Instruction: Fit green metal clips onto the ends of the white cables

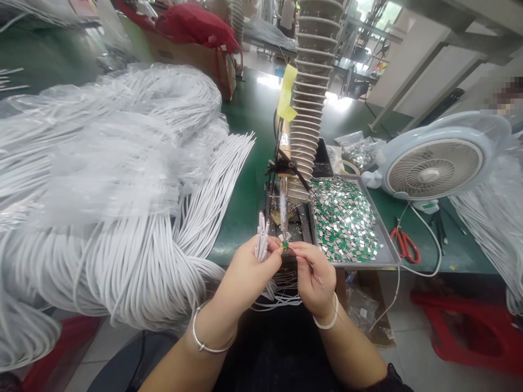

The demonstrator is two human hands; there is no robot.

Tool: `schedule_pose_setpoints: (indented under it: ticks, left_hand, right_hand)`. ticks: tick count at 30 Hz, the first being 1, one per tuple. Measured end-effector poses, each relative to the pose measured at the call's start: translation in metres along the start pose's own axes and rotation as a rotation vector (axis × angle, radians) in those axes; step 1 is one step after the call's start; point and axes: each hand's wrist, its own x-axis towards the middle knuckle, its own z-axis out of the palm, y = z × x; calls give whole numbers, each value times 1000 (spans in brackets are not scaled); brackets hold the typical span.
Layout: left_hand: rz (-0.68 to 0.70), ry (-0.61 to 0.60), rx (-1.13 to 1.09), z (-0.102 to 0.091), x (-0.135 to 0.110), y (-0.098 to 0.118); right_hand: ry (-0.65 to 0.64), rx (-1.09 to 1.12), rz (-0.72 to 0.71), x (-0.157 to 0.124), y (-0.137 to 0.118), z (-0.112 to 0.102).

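Observation:
My left hand (249, 272) is closed round a bunch of white cables (261, 239) whose cut ends point up. A tiny green circuit board (285, 246) sits at its thumb and fingertips, just under the tip of a soldering iron (284, 201) that is fixed tip-down. Whether the tip touches the board I cannot tell. My right hand (316, 275) pinches a thin solder wire (320, 280) close to the board's right side; part of the wire trails across the palm.
A metal tray (388, 247) full of small green-and-silver boards stands right of the iron. Beyond it are a fan (433, 169) and red-handled pliers (404, 245). A large pile of white cables (143, 261) covers the left side. A ribbed hose (312, 92) hangs behind the iron.

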Motion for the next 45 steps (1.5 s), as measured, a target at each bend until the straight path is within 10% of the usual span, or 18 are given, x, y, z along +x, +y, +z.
schedule_pose_setpoints:
  ticks: [45]
  left_hand:
    - [26, -10, 62, -3, 0, 9]
  right_hand:
    - [-13, -23, -47, 5, -5, 4]
